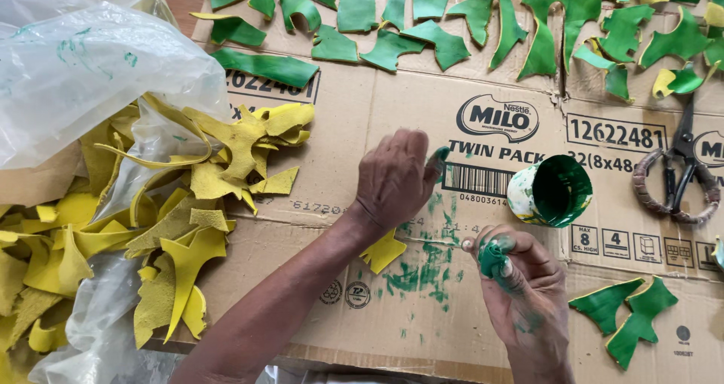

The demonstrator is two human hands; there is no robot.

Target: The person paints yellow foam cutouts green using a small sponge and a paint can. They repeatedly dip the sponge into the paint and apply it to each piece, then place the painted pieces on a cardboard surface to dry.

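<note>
My left hand (394, 179) lies palm down on the flattened cardboard (354, 120), pressing a yellow leather scrap (383, 251) whose corner shows under the palm; its fingertips are stained green. My right hand (523, 293), smeared with green paint, pinches a small green-soaked sponge dauber (492, 257) just right of that scrap. A small cup of green paint (551, 191) stands just above my right hand. Green smears (416, 272) mark the cardboard between my hands.
A heap of yellow leather scraps (162, 225) and clear plastic bags (83, 67) fill the left. Several green-painted pieces (452, 22) lie in rows along the far edge, two more (624, 316) at the near right. Scissors with wrapped handles (679, 169) lie at the right.
</note>
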